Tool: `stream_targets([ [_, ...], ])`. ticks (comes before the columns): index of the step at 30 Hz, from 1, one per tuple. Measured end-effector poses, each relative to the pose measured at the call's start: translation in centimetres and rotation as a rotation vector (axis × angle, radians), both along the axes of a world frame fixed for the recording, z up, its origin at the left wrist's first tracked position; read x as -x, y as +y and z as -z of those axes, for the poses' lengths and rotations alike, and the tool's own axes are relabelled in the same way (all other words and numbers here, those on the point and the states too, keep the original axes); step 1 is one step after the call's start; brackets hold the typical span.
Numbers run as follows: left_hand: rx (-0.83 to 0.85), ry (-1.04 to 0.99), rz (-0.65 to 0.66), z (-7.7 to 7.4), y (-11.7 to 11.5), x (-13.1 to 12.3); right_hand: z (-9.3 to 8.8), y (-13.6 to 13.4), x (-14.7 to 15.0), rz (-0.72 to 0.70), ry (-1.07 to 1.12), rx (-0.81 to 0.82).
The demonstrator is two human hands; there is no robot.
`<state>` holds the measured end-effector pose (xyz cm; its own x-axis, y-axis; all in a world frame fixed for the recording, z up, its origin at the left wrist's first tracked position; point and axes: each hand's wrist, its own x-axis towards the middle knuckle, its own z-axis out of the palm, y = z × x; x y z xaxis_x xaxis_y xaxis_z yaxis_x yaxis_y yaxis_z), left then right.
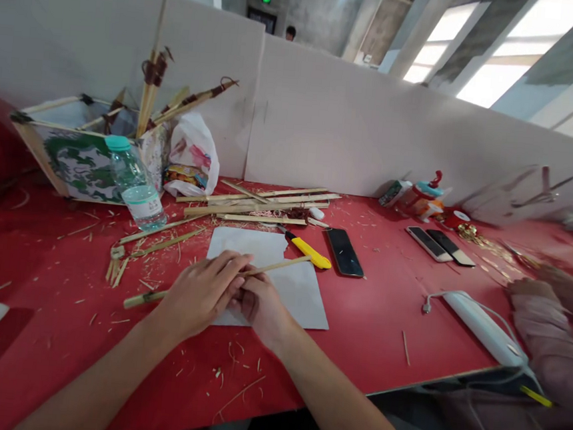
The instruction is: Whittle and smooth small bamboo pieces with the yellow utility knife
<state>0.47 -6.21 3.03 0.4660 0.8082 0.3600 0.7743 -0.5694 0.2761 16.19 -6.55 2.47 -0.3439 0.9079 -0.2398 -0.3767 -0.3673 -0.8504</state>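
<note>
My left hand (202, 286) and my right hand (264, 307) meet over a white sheet (301, 303). Fingers of both are closed round a thin bamboo strip (282, 265), whose bare end points up to the right. A thicker bamboo end (143, 299) pokes out left of my left hand; whether it belongs to the same piece is hidden by the hands. Just beyond the sheet's upper right corner lies a yellow utility knife (312, 252). A dark phone (344, 252) rests beside it.
Split bamboo sticks (267, 203) lie behind the sheet, with shavings scattered around. At left stand a water bottle (135, 188), a patterned box (80, 163) and a plastic bag (194, 153). A white power strip (487, 326) and a co-worker's sleeve (540, 324) are at right.
</note>
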Motion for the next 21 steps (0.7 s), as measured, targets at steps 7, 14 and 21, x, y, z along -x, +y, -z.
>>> stream_targets([
  [7,0.041,0.225,-0.082,0.7,0.6,0.7,-0.6,3.0,-8.5,0.123,-0.404,-0.218],
  [14,0.103,0.308,-0.213,1.3,0.7,0.7,1.6,7.0,-13.3,0.391,-1.349,-0.645],
  [21,0.025,0.263,-0.178,2.2,1.1,1.2,3.2,7.7,-13.7,0.313,-1.629,-0.691],
])
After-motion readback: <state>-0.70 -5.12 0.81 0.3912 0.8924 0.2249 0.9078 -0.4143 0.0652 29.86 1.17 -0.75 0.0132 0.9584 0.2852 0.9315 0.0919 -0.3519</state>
